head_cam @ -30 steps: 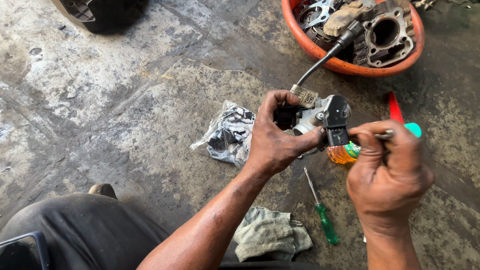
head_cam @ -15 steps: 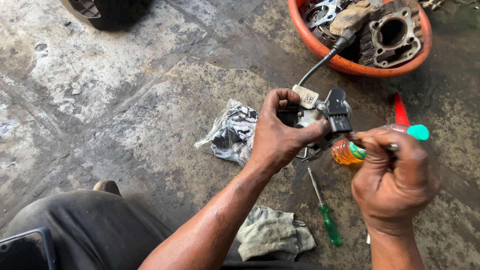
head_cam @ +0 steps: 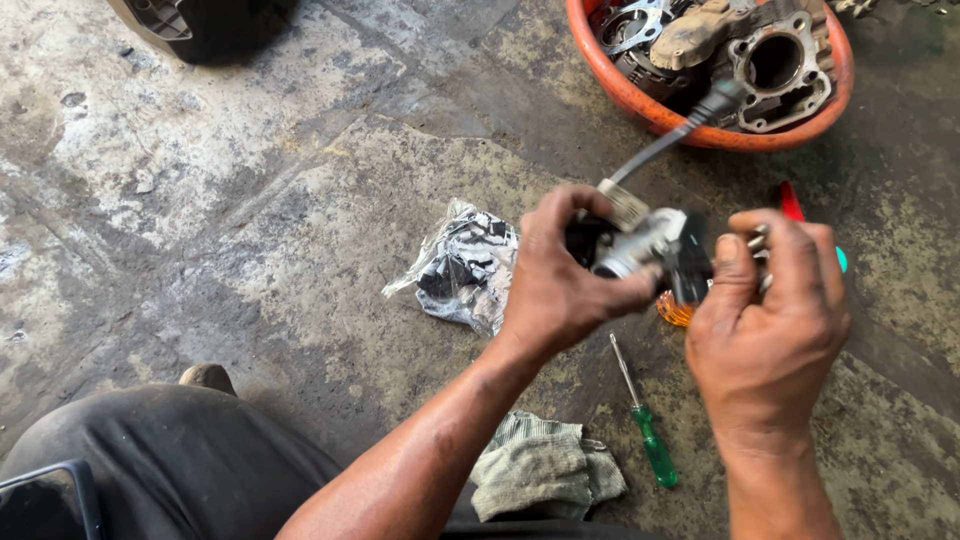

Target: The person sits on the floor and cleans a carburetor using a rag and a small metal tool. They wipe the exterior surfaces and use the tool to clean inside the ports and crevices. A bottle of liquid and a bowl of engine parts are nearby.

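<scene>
My left hand (head_cam: 565,285) grips a small metal and black engine part (head_cam: 650,250) with a black cable (head_cam: 665,140) running up toward the orange basin. My right hand (head_cam: 770,325) is closed right beside the part, its fingers against the part's right side, holding a thin metal tool (head_cam: 757,240) whose tip barely shows. An orange-handled tool (head_cam: 675,310) lies on the floor just below the part, mostly hidden by my hands.
An orange basin (head_cam: 650,105) of engine parts sits at the top right. A crumpled plastic bag (head_cam: 460,265), a green-handled screwdriver (head_cam: 645,420) and a grey rag (head_cam: 545,465) lie on the stained concrete floor. A red tool (head_cam: 792,200) lies behind my right hand. My knee is at bottom left.
My right hand has moved left and up against the part, now covering the orange-handled tool and the teal cap. The left hand still holds the part.
</scene>
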